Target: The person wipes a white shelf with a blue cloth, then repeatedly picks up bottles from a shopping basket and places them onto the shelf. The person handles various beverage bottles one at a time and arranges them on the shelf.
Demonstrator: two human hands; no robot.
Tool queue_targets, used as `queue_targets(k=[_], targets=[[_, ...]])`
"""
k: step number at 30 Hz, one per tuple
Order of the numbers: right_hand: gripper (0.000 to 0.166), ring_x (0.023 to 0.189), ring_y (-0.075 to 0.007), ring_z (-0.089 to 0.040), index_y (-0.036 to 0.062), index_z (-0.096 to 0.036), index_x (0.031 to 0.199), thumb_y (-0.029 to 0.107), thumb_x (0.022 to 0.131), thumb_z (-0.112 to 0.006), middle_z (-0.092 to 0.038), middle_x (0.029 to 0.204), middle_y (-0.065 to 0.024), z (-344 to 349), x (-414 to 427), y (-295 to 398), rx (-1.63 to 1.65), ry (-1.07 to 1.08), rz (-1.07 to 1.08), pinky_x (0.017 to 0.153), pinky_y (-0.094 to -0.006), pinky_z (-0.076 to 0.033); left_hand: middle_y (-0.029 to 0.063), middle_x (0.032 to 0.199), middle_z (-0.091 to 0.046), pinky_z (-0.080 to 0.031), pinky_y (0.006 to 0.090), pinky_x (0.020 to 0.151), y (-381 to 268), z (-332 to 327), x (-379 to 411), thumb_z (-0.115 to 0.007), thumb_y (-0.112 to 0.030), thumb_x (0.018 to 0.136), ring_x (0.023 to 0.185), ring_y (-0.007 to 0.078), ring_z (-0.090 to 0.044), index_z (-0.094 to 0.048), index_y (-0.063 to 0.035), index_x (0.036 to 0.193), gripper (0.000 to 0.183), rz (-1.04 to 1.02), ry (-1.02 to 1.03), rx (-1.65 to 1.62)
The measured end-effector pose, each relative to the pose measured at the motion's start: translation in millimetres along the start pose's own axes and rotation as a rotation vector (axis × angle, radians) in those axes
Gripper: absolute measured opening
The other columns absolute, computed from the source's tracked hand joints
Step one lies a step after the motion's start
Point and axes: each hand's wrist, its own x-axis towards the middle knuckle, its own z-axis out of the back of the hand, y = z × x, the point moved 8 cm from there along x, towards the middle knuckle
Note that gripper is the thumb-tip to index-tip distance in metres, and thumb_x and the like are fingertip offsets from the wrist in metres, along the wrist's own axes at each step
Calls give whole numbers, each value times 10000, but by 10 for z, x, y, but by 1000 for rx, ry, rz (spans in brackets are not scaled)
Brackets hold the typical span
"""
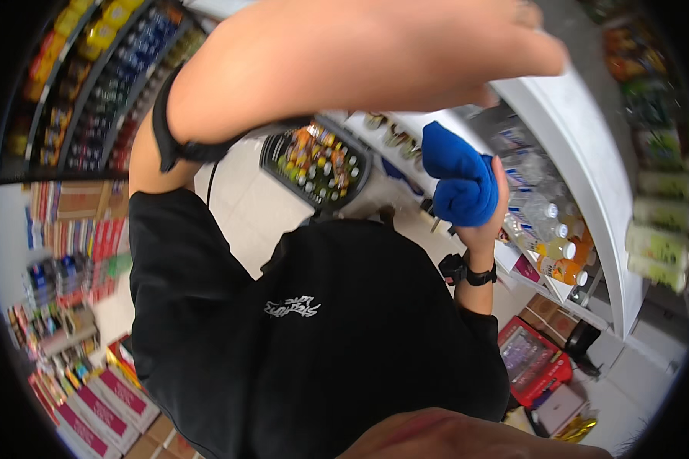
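Observation:
My left arm reaches across the top of the view toward the right. My left hand is blurred and partly cut off by the upper edge, beside the white shelf edge; its grip is hidden. My right hand holds a folded blue cloth upright. Just right of the cloth, clear plastic bottles with white caps lie in rows on the shelf. Below them are bottles of orange drink.
A black shopping basket full of small bottles and packs stands on the floor ahead. Drink shelves line the upper left. Stacked cartons are at lower left. A red box and a laptop are at lower right.

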Motion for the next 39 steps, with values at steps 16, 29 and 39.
queue_targets(k=[16,29,39], targets=[[843,1205,-386,-638,12,-462,1477,55,720,-829,-618,1332,-246,-2465,-1475,-1160,-26,608,-530,1018,-409,-499,176,1027,-733,-548,394,881,816,-5027,-6479,-721,-263,889,964,299,-704,-673,-19,1170,375,1652,431,-824],[876,1147,-374,-651,-18,-413,1476,5,720,-855,-627,1290,-237,-2934,-2216,-1758,6,814,-588,971,-431,-528,295,1486,-449,-476,464,1065,409,-7587,-6973,-604,-329,905,1276,426,-560,-514,-124,1441,581,1682,701,-679],[889,1068,-432,-660,-11,-414,1473,-2,697,-848,-641,1252,-260,-3258,-2199,-1828,62,812,-550,908,-476,-552,219,1254,-635,-504,436,981,534,-7937,-7291,-754,-409,824,1159,368,-620,-652,-198,1250,486,1771,400,-888]])
